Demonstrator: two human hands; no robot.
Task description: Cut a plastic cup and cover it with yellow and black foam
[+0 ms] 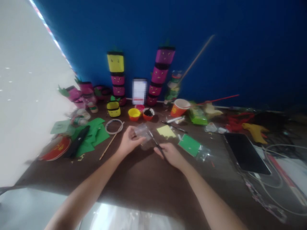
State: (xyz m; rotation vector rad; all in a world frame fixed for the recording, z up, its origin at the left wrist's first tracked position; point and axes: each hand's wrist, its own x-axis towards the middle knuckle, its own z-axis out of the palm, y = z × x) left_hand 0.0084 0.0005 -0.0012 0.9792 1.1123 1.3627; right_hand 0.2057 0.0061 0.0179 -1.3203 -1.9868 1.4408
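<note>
My left hand (pixel 130 141) is closed around a small clear plastic container (pixel 143 131), tilted over the middle of the table. A thin, dark-handled paintbrush (pixel 153 138) is gripped in my right hand (pixel 170 154), its tip close to the container; whether they touch cannot be made out through the blur. Just beyond my hands stand a cup of yellow paint (pixel 134 114) and a cup of black paint (pixel 148 114). To the right of the container lies a pale yellow paper square (pixel 166 131).
Stacked yellow and magenta face-painted containers (pixel 116 62) and purple ones (pixel 160 74) stand by the blue wall (pixel 144 28). Green sheets (pixel 96 135) and a wooden stick (pixel 107 147) lie left. An orange paper cup (pixel 179 108), tablet (pixel 247 153) and yellow glue gun (pixel 256 131) are right.
</note>
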